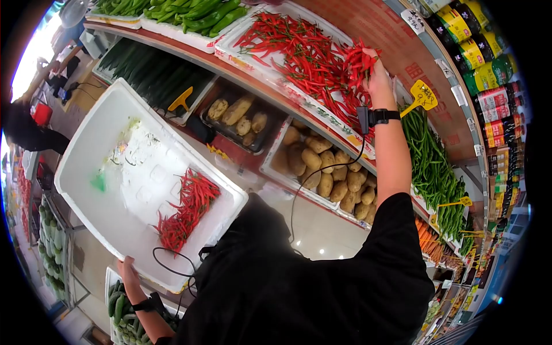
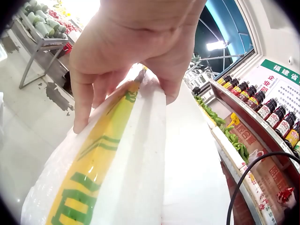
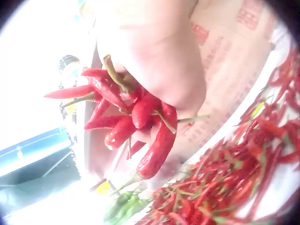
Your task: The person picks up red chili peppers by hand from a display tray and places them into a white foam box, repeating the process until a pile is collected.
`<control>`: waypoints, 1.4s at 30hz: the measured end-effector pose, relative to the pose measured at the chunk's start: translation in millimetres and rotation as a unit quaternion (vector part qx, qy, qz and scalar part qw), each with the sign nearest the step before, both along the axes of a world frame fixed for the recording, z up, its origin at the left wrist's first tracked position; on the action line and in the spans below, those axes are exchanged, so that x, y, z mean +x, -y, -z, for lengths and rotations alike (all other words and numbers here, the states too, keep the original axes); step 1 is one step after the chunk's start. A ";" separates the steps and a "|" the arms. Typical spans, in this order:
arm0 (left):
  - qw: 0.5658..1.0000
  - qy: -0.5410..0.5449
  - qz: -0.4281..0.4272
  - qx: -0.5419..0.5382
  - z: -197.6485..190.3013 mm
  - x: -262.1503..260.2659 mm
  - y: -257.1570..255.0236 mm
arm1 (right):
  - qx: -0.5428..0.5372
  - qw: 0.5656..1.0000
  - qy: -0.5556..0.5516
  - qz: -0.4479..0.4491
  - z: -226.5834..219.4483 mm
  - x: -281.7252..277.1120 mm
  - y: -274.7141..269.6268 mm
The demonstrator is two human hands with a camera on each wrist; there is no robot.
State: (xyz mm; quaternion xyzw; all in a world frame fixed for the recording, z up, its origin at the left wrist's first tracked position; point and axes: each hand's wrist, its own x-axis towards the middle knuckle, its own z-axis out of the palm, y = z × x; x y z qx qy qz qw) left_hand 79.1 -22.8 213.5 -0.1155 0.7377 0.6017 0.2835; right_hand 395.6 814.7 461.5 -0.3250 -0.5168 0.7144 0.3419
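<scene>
My left hand [image 1: 129,272] grips the rim of a large white foam box [image 1: 95,146], which is tilted in front of my body. In the left wrist view, the thumb and fingers straddle its edge, where yellow tape with green print [image 2: 96,161] runs. A pile of red chili peppers [image 1: 187,210] lies along one side inside the box. My right hand [image 1: 378,80] holds a bunch of red chili peppers [image 3: 145,112] over the right end of a white display tray [image 1: 230,43]. More loose red chilies [image 1: 293,49] are spread in that tray.
Green chilies [image 1: 428,158] lie right of the red ones, behind a yellow price tag [image 1: 422,98]. Potatoes [image 1: 322,164] fill a lower crate. Bottles [image 1: 477,52] line the shelf above. A black cable [image 1: 293,213] hangs from my right wrist. Cucumbers [image 1: 121,305] sit below the box.
</scene>
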 end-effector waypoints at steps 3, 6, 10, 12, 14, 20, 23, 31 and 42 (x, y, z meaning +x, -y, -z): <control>1.000 -0.023 -0.010 0.015 2.1 5.2 -8.8 | -0.035 0.996 -0.042 -0.076 -10.7 -24.4 26.0; 1.000 -0.018 -0.005 -0.004 -5.9 9.3 -17.1 | 0.022 0.991 -0.066 -0.110 -27.9 -58.7 94.5; 0.997 -0.014 -0.016 -0.070 -3.9 8.9 -12.1 | 0.018 0.963 -0.079 -0.256 -39.8 -102.0 191.3; 0.997 -0.007 0.002 -0.077 -17.4 9.8 -15.1 | -0.042 0.941 -0.085 -0.323 -23.0 -129.1 240.7; 0.997 -0.008 0.005 -0.076 -33.4 15.1 -34.7 | -0.069 0.910 -0.069 -0.404 14.8 -162.7 277.1; 0.999 -0.018 -0.016 -0.049 -28.2 17.7 -31.5 | -0.201 0.861 0.083 -0.460 195.3 -233.9 412.3; 0.998 -0.025 -0.038 -0.044 -37.3 24.2 -42.3 | -0.123 0.860 0.199 -0.452 279.4 -248.2 461.1; 0.997 -0.027 -0.017 -0.073 -39.5 31.5 -29.1 | 0.451 0.674 0.365 -0.458 390.6 -213.2 463.4; 0.998 -0.016 -0.027 -0.053 -43.1 28.9 -36.7 | 0.312 0.736 0.247 -0.548 305.7 -222.6 417.5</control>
